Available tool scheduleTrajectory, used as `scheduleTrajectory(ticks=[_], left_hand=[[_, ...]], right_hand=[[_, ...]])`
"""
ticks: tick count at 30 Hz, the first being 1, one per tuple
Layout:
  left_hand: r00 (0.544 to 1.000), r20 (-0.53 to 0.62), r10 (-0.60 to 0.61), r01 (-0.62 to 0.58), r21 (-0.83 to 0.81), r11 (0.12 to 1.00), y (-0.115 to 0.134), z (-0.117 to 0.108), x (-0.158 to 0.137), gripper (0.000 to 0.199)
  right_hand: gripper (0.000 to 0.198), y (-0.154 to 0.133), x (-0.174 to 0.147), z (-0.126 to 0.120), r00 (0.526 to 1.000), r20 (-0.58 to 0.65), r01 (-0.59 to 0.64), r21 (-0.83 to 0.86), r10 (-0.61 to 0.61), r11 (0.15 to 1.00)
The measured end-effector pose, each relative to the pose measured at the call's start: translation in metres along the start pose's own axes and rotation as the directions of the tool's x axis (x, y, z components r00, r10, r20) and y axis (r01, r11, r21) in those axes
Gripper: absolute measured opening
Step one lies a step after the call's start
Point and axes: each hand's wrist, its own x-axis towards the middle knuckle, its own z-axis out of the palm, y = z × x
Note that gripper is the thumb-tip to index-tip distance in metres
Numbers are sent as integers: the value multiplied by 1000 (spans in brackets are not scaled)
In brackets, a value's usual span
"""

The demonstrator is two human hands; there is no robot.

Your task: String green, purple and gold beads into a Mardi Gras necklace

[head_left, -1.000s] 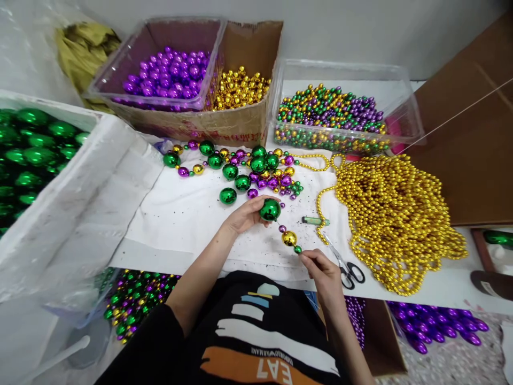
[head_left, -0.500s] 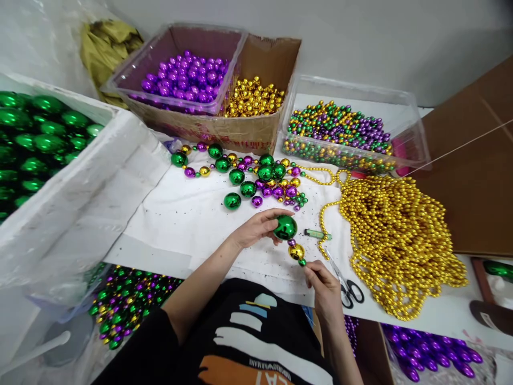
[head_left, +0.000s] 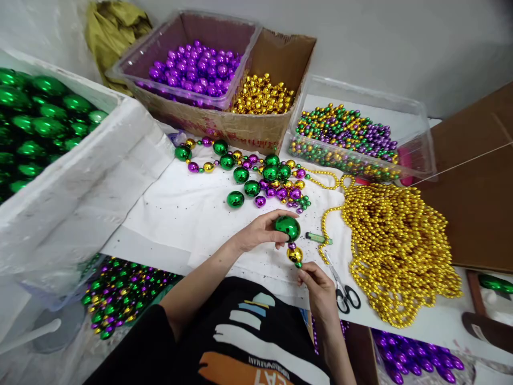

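- The left hand (head_left: 260, 231) is curled round the large green ball (head_left: 287, 228), thumb on the near side, fingers partly hidden behind it.
- From that ball a short bead strand runs down toward the wearer: a little purple bead (head_left: 292, 246), a gold bead (head_left: 294, 255), then a small green bead (head_left: 298, 264).
- The right hand (head_left: 318, 286) has thumb and forefinger pinched on that short bead strand at its near end; I can't tell whether they grip the last bead or its cord.
- Just right of the large green ball lies a slim green tool (head_left: 316, 237), with a loose gold strand (head_left: 324, 230) right beside it.
- Scissors (head_left: 348, 299) lie nearer the wearer and to the ball's right, close by the right hand; farther right spreads a heap of gold bead strings (head_left: 401, 251).
- Beyond the ball, a multicoloured garland (head_left: 226, 162) and a cluster of beads crowd the white cloth (head_left: 168, 206).
- Well behind it stand a cardboard box (head_left: 256, 128) and a clear bin (head_left: 419, 123) of small mixed beads.
- Far left of it, a white box (head_left: 116, 144) holds big green balls.
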Motion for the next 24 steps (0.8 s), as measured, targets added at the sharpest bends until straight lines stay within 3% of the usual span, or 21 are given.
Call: scheduleTrajectory(ticks=[13,20,24], left_hand=[[993,-118,3,-1,25,1000,-7,-1,1,56],[981,-192,-24,41,87,995,-6,-3,2,57],[967,-245,70,-30,163,986,-4,-3,11,43]], right_hand=[[23,-1,5,12,993,-35,-110,132,115,985],[40,-8,7,17,991,-39,-113,244,127,963],[35,-8,10,17,990,-62,-111,198,126,974]])
